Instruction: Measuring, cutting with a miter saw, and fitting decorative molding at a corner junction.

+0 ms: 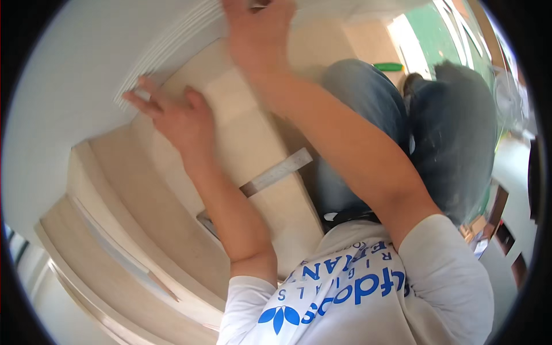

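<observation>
Along one white ridged trim strip (175, 41), set where the wall (75, 63) meets pale stair boards, both bare hands are at work. At the strip's nearer end, the left hand (183, 118) has its fingers spread and thumb held apart, grasping nothing; its fingertips overlap the strip, though blur hides whether they press on it. Beside the strip's far end, the right hand (260, 40) is cut off by the view's upper edge; its fingers look bent, but I cannot tell whether they grip anything.

Nearer the body than the strip, one metal ruler (279, 171) lies across a pale tread (244, 129), reaching just past the tread's straight edge. A smaller metal piece shows beyond the left forearm; whether it joins the ruler is hidden. Bare tread stretches between strip and ruler. Past the strip's nearer end, at least two stepped edges curve downward. Well to the strip's right are two denim-covered knees (368, 103) and one green object (388, 67).
</observation>
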A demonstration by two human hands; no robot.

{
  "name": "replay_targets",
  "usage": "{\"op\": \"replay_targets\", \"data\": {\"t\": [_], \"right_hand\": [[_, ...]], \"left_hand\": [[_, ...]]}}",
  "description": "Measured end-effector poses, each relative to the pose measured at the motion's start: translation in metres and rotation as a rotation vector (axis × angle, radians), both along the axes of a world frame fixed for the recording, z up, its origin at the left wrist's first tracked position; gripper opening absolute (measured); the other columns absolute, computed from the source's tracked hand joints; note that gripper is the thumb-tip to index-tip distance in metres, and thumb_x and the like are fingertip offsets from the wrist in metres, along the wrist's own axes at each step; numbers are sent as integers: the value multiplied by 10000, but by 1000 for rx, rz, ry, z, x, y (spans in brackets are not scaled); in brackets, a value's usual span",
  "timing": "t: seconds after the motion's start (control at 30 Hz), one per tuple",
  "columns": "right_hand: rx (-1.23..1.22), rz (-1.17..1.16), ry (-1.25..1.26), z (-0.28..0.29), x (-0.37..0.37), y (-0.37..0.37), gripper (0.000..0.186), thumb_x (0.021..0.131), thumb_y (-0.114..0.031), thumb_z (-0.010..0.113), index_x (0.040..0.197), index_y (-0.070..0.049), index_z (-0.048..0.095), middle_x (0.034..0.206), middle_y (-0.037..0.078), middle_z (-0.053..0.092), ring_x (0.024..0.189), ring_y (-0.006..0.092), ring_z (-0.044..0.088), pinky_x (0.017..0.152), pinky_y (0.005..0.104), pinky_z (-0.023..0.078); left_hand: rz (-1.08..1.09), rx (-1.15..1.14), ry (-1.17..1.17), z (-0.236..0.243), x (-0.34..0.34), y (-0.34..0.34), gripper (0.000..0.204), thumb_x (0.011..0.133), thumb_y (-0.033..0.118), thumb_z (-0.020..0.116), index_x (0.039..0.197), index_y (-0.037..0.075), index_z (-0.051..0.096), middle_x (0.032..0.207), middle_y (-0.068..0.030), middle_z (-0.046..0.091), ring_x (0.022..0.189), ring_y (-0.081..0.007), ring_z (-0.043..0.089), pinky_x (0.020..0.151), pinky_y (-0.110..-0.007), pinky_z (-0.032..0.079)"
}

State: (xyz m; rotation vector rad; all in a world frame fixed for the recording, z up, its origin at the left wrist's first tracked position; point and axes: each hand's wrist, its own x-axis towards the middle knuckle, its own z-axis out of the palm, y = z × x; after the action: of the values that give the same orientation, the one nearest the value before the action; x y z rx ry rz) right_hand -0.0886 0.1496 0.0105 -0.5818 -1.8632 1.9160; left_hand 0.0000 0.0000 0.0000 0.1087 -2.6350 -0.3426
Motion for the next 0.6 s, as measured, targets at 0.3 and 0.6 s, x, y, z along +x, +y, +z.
{"op": "replay_targets", "data": {"t": [0.3, 0.6], "right_hand": [[-369, 317, -84, 12, -19, 29, 847, 947, -202, 796, 1519, 190, 310, 1541, 239, 383, 1245, 336, 591, 1054, 418, 577], [-341, 198, -77, 41, 6, 15, 756, 979, -244, 756, 1491, 178, 393, 1427, 221, 482, 1204, 326, 570, 1125, 412, 503]], "left_hand": [[92, 58, -38, 14, 2, 6, 845, 865, 129, 710, 1623, 26, 352, 1685, -373, 155, 1364, -494, 495, 1123, -525, 442], [123, 183, -46, 22, -1, -1, 779, 883, 77, 656, 1609, -1, 385, 1669, -389, 211, 1245, -462, 581, 1099, -510, 466]]}}
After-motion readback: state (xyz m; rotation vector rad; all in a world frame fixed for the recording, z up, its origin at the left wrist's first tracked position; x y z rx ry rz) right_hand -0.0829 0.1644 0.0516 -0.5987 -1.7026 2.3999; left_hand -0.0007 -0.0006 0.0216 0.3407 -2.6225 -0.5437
